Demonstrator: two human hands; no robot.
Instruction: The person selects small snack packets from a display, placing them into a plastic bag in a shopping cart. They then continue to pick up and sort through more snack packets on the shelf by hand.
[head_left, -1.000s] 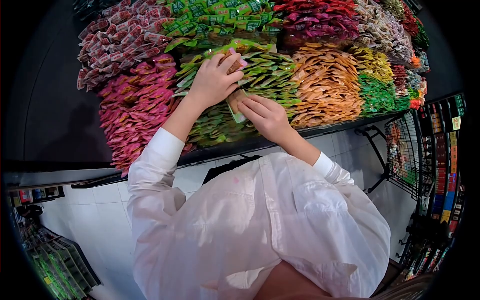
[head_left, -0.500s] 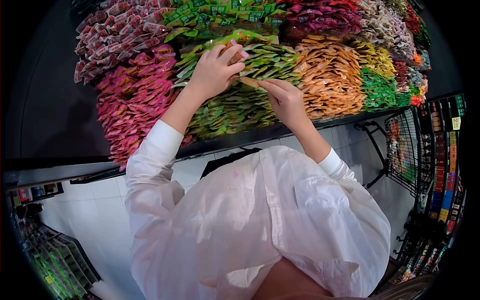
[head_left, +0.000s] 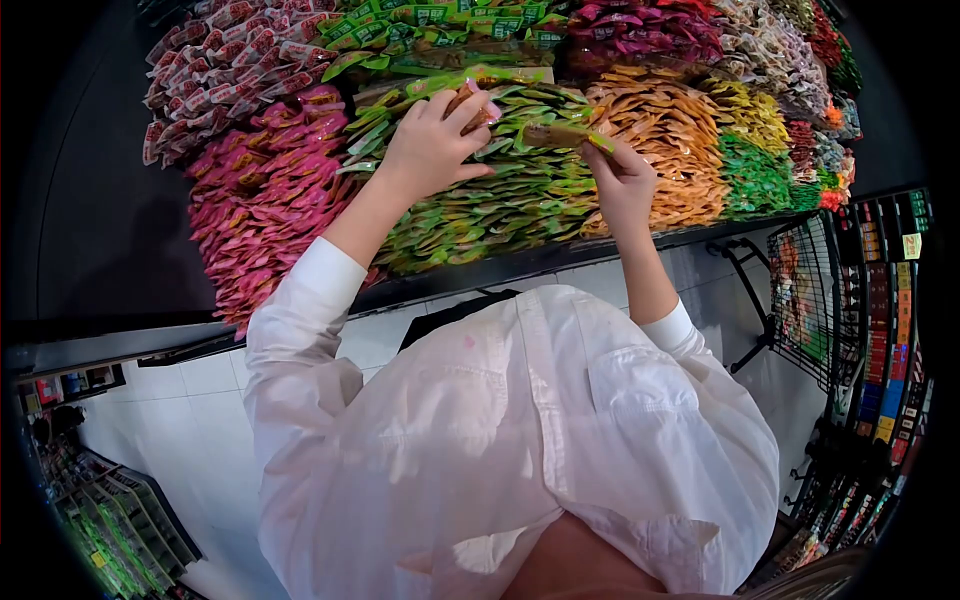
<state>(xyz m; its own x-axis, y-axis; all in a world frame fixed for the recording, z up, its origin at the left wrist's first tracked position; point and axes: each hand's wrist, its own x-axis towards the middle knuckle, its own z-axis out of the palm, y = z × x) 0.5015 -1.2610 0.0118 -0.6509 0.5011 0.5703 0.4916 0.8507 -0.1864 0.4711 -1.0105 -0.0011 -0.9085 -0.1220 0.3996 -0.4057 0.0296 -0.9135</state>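
Over the stacked green snack packets [head_left: 500, 215], my left hand [head_left: 428, 150] has its fingers curled around a small pink-and-brown packet [head_left: 483, 108]. Its thumb stands apart, pointing right. My right hand [head_left: 624, 182] pinches one end of a flat green-and-brown snack packet [head_left: 556, 135] between thumb and fingers. That packet is held level above the boundary of the green and orange stacks. Pink packets [head_left: 270, 190] lie in rows left of my left hand. Orange packets [head_left: 665, 125] lie behind and beside my right hand.
More packets fill the back of the dark display: red-and-white ones [head_left: 240, 60], green bags [head_left: 440, 30] and dark red ones [head_left: 640, 35]. Yellow [head_left: 750, 120] and green [head_left: 757, 180] packets are at right. A wire shopping cart [head_left: 805, 300] stands on the right. Shelving [head_left: 120, 520] is at lower left.
My right hand has moved to the right, drawing the green-and-brown packet away from my left hand. My left thumb has opened outward; the pink-and-brown packet stays in that hand.
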